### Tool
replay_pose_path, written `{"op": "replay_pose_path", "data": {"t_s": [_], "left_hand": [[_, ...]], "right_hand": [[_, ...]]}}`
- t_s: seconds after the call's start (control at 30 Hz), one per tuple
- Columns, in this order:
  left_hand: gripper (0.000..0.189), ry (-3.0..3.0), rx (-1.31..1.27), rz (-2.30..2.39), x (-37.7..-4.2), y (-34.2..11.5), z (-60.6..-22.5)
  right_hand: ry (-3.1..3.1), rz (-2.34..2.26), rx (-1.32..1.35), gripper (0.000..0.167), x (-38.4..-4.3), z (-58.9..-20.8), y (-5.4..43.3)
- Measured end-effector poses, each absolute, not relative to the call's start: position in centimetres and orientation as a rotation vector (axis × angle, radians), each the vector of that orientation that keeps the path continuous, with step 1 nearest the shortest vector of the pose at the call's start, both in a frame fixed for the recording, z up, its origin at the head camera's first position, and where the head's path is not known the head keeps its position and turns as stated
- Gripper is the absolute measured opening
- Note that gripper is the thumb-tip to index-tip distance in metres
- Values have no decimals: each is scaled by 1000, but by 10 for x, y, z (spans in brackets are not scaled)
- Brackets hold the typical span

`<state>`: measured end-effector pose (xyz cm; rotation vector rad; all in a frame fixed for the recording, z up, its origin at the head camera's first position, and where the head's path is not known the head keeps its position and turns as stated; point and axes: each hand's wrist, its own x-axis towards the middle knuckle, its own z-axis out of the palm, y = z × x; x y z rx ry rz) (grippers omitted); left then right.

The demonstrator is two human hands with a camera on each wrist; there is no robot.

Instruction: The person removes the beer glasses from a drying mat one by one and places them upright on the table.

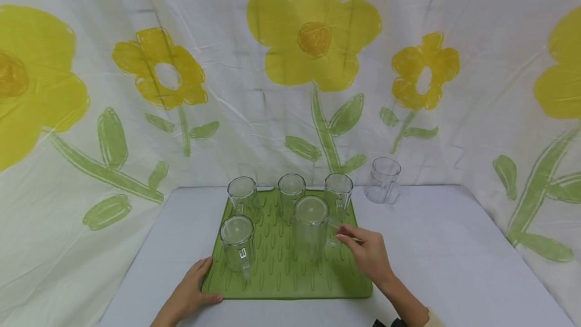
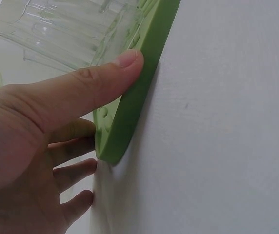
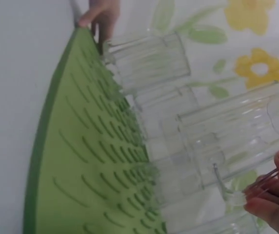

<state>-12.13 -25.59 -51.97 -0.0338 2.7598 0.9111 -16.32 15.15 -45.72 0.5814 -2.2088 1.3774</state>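
From here my right grip (image 1: 365, 251) pinches the handle (image 3: 234, 197) of a clear cylindrical glass mug (image 1: 310, 228), upside down above the green rectangular rubbery-looking mat (image 1: 281, 284), and I'd guess it's stiff, slick, breakable, so handle's best, left grip (image 1: 192, 286) resting loosely spread at mat corner.

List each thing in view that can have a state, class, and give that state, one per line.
Held mug: upside down, apparently raised above the mat.
Front left mug: upside down on the mat.
Three back mugs: standing on the mat.
Far right mug: standing on the table.
Mat: lying flat.
Left hand: touching the mat.
Right hand: pinching the held mug's handle.
Curtain: hanging, creased.
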Motion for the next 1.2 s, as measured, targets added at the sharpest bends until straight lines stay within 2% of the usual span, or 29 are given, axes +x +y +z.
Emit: {"op": "replay_pose_path", "data": {"t_s": [0.47,1.2], "left_hand": [[109,2773,-27,897,-120,-256,-519],[113,2767,-46,913,-120,-256,-520]], "right_hand": [[-2182,1360,597,14,-173,-436,164],[-2129,1362,647,18,-185,-417,163]]}}
